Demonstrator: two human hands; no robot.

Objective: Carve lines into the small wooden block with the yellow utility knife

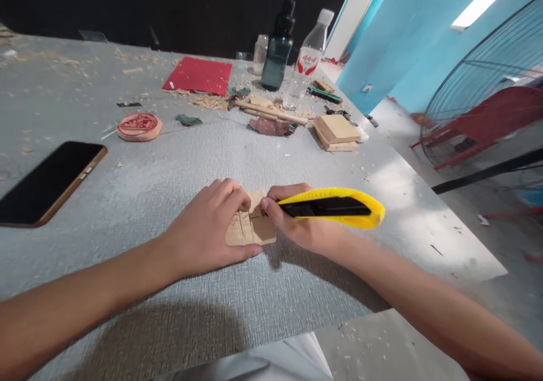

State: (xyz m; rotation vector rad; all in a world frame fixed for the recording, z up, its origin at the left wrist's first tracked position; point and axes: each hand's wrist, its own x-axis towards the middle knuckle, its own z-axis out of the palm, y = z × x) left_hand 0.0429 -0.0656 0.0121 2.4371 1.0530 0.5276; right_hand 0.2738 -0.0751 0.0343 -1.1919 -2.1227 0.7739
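A small square wooden block [254, 231] with cut lines on its top lies on the grey textured table [169, 166]. My left hand [210, 228] presses down on the block, fingers curled over its left and top edges, thumb along its near edge. My right hand [297, 222] grips a yellow utility knife [335, 206] with its tip touching the block's top face near the right side. The blade itself is hidden by my fingers.
A black phone [46, 182] lies at left. A round carved red stamp [139, 126], a red sheet [199, 75], a dark bottle [278, 50], a clear water bottle [307, 58], stacked wood pieces [336, 132] and shavings sit farther back. The table's right edge drops off beside a fan [487, 86].
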